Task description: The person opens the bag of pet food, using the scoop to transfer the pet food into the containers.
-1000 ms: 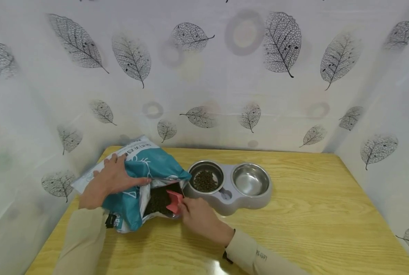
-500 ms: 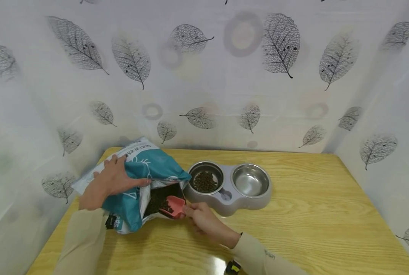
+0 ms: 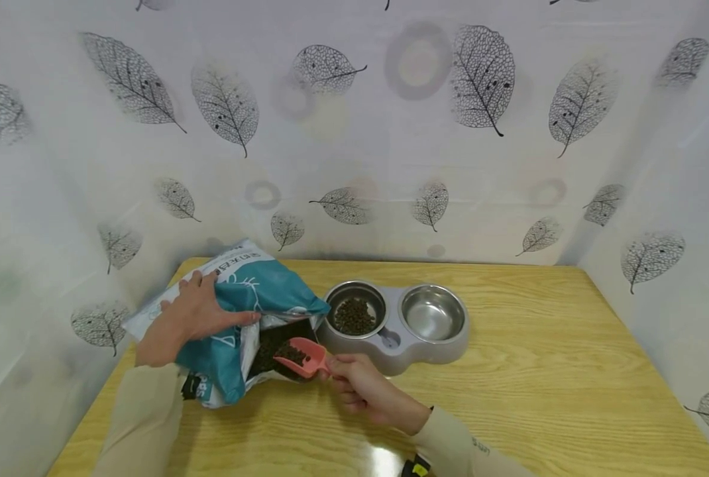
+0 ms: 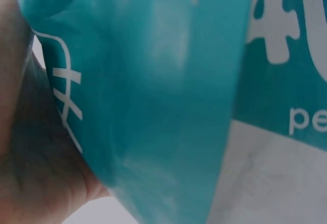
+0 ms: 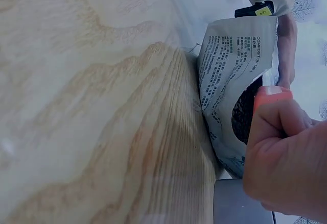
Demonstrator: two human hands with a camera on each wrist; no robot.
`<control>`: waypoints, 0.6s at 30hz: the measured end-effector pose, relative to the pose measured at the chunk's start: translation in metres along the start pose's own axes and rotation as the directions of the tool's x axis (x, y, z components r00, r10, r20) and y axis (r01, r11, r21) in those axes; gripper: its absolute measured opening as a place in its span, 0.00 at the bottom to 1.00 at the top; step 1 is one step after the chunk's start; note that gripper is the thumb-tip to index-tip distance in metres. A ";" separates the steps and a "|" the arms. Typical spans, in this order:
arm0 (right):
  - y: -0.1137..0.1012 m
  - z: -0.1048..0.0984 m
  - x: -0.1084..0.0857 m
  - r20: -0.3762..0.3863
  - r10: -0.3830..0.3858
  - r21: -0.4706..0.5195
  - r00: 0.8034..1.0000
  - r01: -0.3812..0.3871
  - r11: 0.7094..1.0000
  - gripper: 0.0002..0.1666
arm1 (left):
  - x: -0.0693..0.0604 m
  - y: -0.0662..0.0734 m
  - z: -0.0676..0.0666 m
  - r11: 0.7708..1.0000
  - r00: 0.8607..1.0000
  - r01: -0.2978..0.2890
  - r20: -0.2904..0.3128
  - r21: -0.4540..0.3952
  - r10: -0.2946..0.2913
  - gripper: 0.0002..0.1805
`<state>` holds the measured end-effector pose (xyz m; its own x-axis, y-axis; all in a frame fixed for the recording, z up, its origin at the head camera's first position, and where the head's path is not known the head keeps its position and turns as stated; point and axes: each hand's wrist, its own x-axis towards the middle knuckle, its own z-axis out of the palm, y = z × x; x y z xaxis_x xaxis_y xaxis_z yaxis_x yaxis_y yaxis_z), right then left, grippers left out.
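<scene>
A teal-and-white pet food bag [image 3: 271, 281] lies on the table with its mouth toward the right, dark kibble [image 3: 265, 354] inside. My left hand [image 3: 196, 315] holds the bag from above, thumb stretched along the edge of the mouth; the left wrist view is mostly filled by the bag's teal side [image 4: 153, 101]. By its handle, my right hand [image 3: 375, 391] grips a pink scoop [image 3: 309, 354]. Some kibble sits in the scoop's bowl, which is at the bag's mouth. In the right wrist view, curled fingers of the right hand [image 5: 286, 157] cover most of the scoop [image 5: 271, 97].
Right of the bag stands a grey double feeder [image 3: 393, 354] with two steel bowls. Kibble covers part of the left bowl [image 3: 354, 315]; the right bowl [image 3: 433, 315] has none. Leaf-print sheeting [image 3: 378, 132] encloses the wooden table [image 3: 539, 371] behind and at both sides.
My right hand has drawn back to the right and slightly down. The scoop, earlier tipped into the kibble, now lies flatter with kibble in it. My left hand stays on the bag.
</scene>
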<state>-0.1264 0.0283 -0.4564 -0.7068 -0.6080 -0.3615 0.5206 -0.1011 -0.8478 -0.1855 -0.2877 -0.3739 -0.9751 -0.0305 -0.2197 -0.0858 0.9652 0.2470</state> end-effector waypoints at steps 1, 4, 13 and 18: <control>0.000 -0.001 0.000 0.008 -0.001 0.001 1.000 0.001 1.000 0.15 | 0.000 0.000 0.000 1.000 1.000 0.000 0.001 -0.001 0.000 0.77; -0.001 -0.004 -0.002 0.038 0.000 0.009 0.999 0.000 1.000 0.16 | 0.000 0.000 0.001 1.000 1.000 0.001 0.002 -0.002 -0.001 0.77; -0.004 -0.009 -0.006 0.127 -0.039 0.045 0.991 0.034 0.998 0.18 | 0.000 0.000 0.001 1.000 1.000 -0.001 -0.003 -0.003 0.000 0.77; -0.004 -0.011 -0.006 0.171 -0.075 0.057 0.982 0.066 0.996 0.18 | 0.000 0.000 0.001 1.000 1.000 -0.008 -0.010 -0.004 0.008 0.76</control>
<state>-0.1299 0.0412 -0.4555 -0.6514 -0.7244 -0.2257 0.4997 -0.1858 -0.8460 -0.1851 -0.2879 -0.3748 -0.9777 -0.0254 -0.2083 -0.0789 0.9643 0.2527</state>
